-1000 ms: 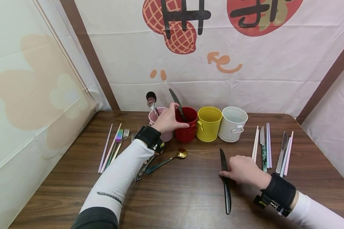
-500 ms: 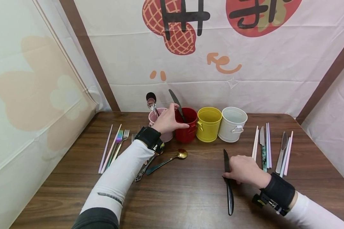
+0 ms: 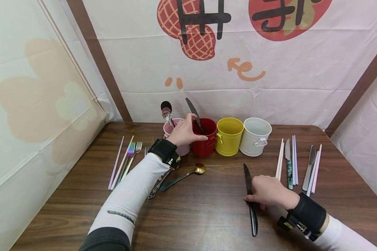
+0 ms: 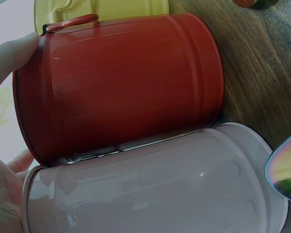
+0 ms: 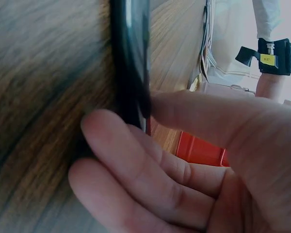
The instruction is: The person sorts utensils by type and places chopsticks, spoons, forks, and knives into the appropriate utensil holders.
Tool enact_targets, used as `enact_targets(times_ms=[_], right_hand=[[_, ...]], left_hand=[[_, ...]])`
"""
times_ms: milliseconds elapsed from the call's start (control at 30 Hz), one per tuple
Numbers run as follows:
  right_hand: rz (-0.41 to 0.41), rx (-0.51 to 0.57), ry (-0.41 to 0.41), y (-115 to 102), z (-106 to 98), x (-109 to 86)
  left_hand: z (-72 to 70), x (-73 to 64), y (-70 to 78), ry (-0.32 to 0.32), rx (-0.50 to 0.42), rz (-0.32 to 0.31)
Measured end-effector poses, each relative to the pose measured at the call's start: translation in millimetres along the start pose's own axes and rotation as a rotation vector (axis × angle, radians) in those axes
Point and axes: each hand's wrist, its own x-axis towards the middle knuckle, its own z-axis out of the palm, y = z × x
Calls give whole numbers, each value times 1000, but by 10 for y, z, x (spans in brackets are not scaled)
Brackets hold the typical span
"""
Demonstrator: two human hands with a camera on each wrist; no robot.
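The left hand (image 3: 185,131) reached far out and held the red bucket (image 3: 204,150) by its top — thumb on one side, fingers on the other. The right hand (image 3: 267,190) was low over the tabletop (image 3: 207,209), pinching the black knife (image 3: 253,219) near its middle. The knife's tip pointed toward the buckets. Half a second before, the right hand was higher up the knife — it had come a little closer to the person. The left hand had stayed put.
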Motion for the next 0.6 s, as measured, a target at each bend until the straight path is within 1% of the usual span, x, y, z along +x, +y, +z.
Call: enact_targets(times_ms=[367,600], right_hand=[[4,-9,4,-20,-16,11],[-2,-9,8,-10,-26,-1]], left_hand=[[4,-3,-4,7,-3,-6],[-2,0,-4,4,-6,7]])
